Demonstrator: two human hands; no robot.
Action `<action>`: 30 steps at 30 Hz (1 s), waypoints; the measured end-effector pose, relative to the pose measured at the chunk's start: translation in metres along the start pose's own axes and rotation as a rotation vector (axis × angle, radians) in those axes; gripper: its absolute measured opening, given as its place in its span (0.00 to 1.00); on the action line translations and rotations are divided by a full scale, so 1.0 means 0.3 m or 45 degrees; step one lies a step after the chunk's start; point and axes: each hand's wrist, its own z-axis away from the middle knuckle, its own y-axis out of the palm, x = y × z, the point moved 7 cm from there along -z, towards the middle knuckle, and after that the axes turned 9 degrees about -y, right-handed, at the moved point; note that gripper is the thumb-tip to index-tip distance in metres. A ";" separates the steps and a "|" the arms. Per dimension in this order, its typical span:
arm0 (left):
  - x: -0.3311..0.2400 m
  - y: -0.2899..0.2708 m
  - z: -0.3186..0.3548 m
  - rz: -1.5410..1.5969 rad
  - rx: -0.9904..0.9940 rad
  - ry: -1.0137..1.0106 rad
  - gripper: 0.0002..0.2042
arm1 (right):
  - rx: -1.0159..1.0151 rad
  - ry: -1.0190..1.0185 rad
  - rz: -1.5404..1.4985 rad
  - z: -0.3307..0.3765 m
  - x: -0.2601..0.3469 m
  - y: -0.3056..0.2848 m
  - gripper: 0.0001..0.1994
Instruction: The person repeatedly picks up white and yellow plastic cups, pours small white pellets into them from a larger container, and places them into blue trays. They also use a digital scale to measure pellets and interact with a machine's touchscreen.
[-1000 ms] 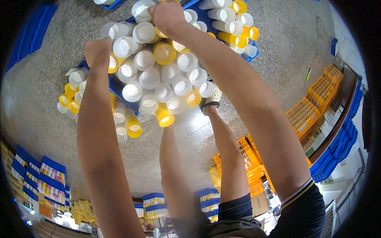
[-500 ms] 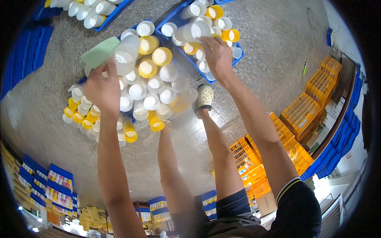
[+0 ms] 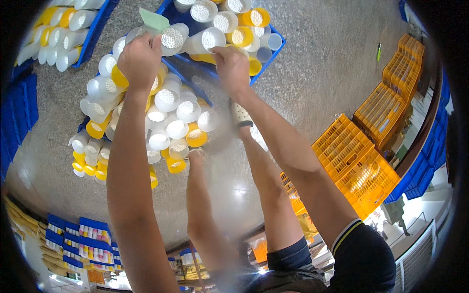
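Note:
My left hand (image 3: 138,62) is closed, pinching a pale green slip (image 3: 154,21) that sticks up beyond its fingers. A translucent white cup (image 3: 173,39) with white granules inside is right by its fingertips; whether they also grip it is hard to see. My right hand (image 3: 231,67) pinches the rim of another translucent cup (image 3: 206,40), tilted, with white granules in it. That cup hangs over a blue crate (image 3: 277,43) packed with white and yellow cups. Nearer me lies a large cluster of similar cups (image 3: 177,129), partly covered by my left forearm.
Another blue crate of cups (image 3: 93,36) stands at far left, near blue folded panels (image 3: 17,122). Orange plastic crates (image 3: 344,144) line the right side. Blue racks with coloured items (image 3: 93,239) are at lower left. My shoe (image 3: 240,115) is beside the cups.
Both hands have moved farther out and left. My left hand, with the green slip, has come close to the right hand at the far crate. The view has shifted as well.

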 end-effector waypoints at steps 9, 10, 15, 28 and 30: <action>0.011 0.145 0.018 -0.192 0.220 -0.086 0.13 | 0.094 -0.061 0.069 0.041 -0.060 -0.035 0.09; 0.005 0.150 0.020 -0.184 0.194 -0.051 0.13 | 0.105 -0.085 0.098 0.041 -0.066 -0.015 0.10; -0.002 0.203 0.024 -0.360 0.156 0.079 0.14 | 0.368 0.002 0.166 0.059 -0.124 0.127 0.10; 0.040 0.276 -0.034 -0.160 0.574 -0.262 0.12 | 0.330 -0.399 0.346 -0.068 0.069 0.022 0.12; 0.024 0.206 -0.010 -0.024 0.471 -0.186 0.12 | 0.227 -0.434 0.103 -0.147 0.091 0.063 0.13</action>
